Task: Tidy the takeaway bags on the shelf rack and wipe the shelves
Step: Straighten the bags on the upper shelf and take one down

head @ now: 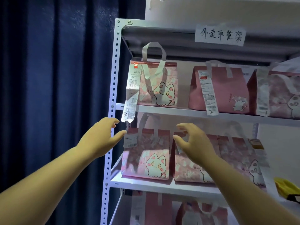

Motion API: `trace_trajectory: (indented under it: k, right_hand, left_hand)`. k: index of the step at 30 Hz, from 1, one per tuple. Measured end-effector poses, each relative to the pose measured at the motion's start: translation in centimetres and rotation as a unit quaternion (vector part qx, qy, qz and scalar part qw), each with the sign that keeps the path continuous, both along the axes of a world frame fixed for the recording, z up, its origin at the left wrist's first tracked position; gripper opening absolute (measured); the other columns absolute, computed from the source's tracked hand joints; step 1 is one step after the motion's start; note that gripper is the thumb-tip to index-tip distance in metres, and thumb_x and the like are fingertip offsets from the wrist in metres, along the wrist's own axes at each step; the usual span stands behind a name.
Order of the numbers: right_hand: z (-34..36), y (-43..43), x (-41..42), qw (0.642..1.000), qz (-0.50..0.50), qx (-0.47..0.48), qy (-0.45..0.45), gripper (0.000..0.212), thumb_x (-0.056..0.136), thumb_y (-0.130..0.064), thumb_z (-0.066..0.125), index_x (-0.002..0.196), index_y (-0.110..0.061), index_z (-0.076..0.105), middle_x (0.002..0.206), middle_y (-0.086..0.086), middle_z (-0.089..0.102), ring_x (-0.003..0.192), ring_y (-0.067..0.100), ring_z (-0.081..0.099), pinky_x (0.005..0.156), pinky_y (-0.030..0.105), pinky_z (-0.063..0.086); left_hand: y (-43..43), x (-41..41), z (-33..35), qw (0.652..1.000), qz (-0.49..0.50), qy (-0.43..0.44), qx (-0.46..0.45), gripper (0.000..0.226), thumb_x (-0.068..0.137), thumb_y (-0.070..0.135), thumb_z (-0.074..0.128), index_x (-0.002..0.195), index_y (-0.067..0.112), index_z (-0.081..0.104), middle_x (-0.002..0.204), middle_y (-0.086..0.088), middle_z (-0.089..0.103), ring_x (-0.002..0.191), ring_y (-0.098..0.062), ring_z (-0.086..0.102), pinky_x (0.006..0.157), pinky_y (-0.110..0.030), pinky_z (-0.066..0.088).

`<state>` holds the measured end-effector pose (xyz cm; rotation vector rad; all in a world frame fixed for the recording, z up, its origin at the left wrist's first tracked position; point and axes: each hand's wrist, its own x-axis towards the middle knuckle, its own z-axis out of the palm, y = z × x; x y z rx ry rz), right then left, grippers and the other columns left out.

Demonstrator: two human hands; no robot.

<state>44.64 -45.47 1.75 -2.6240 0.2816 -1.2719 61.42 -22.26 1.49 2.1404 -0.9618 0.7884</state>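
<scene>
A white metal shelf rack (113, 75) holds pink takeaway bags on several levels. On the upper shelf (178, 112) stands a cat-print bag (160, 85) with a long receipt (130, 95) hanging past the shelf edge, marked 3. Beside it is a plain pink bag (227, 91) with a receipt marked 2, then another cat-print bag (282, 95). The middle shelf carries a cat-print bag (146, 158) and more bags behind my right hand. My left hand (100, 138) is raised, fingers spread, just left of the receipt's end, holding nothing. My right hand (193, 143) hovers with loosely curved fingers, empty.
A dark blue curtain (56, 95) hangs left of the rack. A handwritten paper label (220, 35) is taped to the top shelf. A yellow cloth-like item (287, 189) lies at the right of the middle shelf. More pink bags (203, 215) stand on the lower shelf.
</scene>
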Motion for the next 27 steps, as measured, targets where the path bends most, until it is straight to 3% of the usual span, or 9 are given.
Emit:
trace_trajectory:
  k: [4, 12, 16, 19, 21, 23, 25, 27]
  right_hand:
    - [0.7, -2.8, 4.7, 0.999, -0.013, 0.005, -0.03, 0.042, 0.087, -0.031, 0.061, 0.126, -0.017, 0.053, 0.123, 0.0, 0.056, 0.11, 0.017, 0.052, 0.088, 0.028, 0.042]
    - [3.7, -5.7, 12.1, 0.996, -0.031, -0.011, -0.087, 0.057, 0.086, -0.027, 0.063, 0.137, -0.013, 0.04, 0.131, 0.006, 0.045, 0.124, 0.025, 0.035, 0.103, 0.037, 0.032]
    - [5.2, -7.2, 14.5, 0.992, -0.086, -0.011, -0.09, 0.075, 0.083, -0.032, 0.064, 0.143, -0.012, 0.024, 0.138, 0.009, 0.029, 0.124, 0.026, 0.024, 0.104, 0.037, 0.027]
    - [6.3, -8.3, 15.9, 0.991, -0.116, 0.012, -0.058, 0.093, 0.083, -0.039, 0.064, 0.148, -0.012, 0.004, 0.149, 0.009, 0.013, 0.135, 0.03, 0.014, 0.111, 0.043, 0.022]
    - [6.9, -8.9, 16.7, 0.992, -0.124, 0.026, -0.026, 0.101, 0.082, -0.041, 0.064, 0.148, -0.01, -0.006, 0.155, 0.009, 0.003, 0.141, 0.03, 0.004, 0.114, 0.044, 0.016]
    - [7.1, -9.5, 17.3, 0.991, -0.125, 0.043, 0.005, 0.104, 0.082, -0.041, 0.064, 0.147, -0.008, -0.011, 0.157, 0.009, -0.003, 0.143, 0.029, 0.0, 0.114, 0.042, 0.012]
    - [7.2, -9.9, 17.7, 0.991, -0.117, 0.058, 0.02, 0.105, 0.081, -0.041, 0.065, 0.147, -0.007, -0.01, 0.158, 0.01, 0.0, 0.143, 0.029, 0.003, 0.114, 0.041, 0.012]
    - [7.4, -10.2, 17.9, 0.992, -0.111, 0.064, 0.015, 0.105, 0.079, -0.04, 0.067, 0.148, -0.007, -0.005, 0.157, 0.011, 0.006, 0.142, 0.029, 0.007, 0.114, 0.041, 0.015]
  left_hand:
    - [-2.1, 4.0, 0.5, 1.0, 0.004, -0.009, -0.026, 0.055, 0.086, 0.049, 0.054, 0.131, 0.017, 0.046, 0.124, 0.002, 0.054, 0.114, -0.014, 0.051, 0.089, -0.026, 0.042]
    - [-6.0, 10.8, 4.2, 0.999, -0.018, -0.022, -0.027, 0.054, 0.094, 0.034, 0.046, 0.142, 0.013, 0.03, 0.141, -0.006, 0.042, 0.129, -0.023, 0.039, 0.102, -0.038, 0.038]
    - [-8.4, 13.2, 6.1, 0.999, -0.031, -0.008, 0.0, 0.051, 0.097, 0.03, 0.042, 0.142, 0.012, 0.027, 0.145, -0.009, 0.037, 0.12, -0.035, 0.047, 0.09, -0.044, 0.046]
    - [-9.6, 14.8, 7.1, 0.999, -0.038, 0.004, -0.013, 0.045, 0.097, 0.025, 0.039, 0.137, 0.008, 0.028, 0.149, -0.011, 0.032, 0.132, -0.027, 0.037, 0.103, -0.043, 0.037]
    - [-10.0, 15.6, 7.6, 0.999, -0.039, 0.016, -0.021, 0.042, 0.098, 0.023, 0.037, 0.137, 0.009, 0.027, 0.147, -0.011, 0.036, 0.131, -0.026, 0.04, 0.099, -0.04, 0.037]
    - [-10.4, 16.1, 8.0, 0.998, -0.054, 0.027, -0.019, 0.036, 0.098, 0.022, 0.035, 0.133, 0.014, 0.031, 0.135, -0.01, 0.05, 0.116, -0.027, 0.052, 0.087, -0.038, 0.043]
    - [-10.6, 16.6, 8.1, 0.995, -0.089, 0.034, -0.022, 0.03, 0.098, 0.021, 0.034, 0.128, 0.021, 0.037, 0.127, -0.003, 0.057, 0.106, -0.024, 0.056, 0.078, -0.034, 0.045]
    - [-10.7, 16.9, 8.0, 0.992, -0.116, 0.035, -0.033, 0.033, 0.098, 0.019, 0.033, 0.13, 0.024, 0.039, 0.128, 0.003, 0.057, 0.107, -0.019, 0.056, 0.075, -0.028, 0.042]
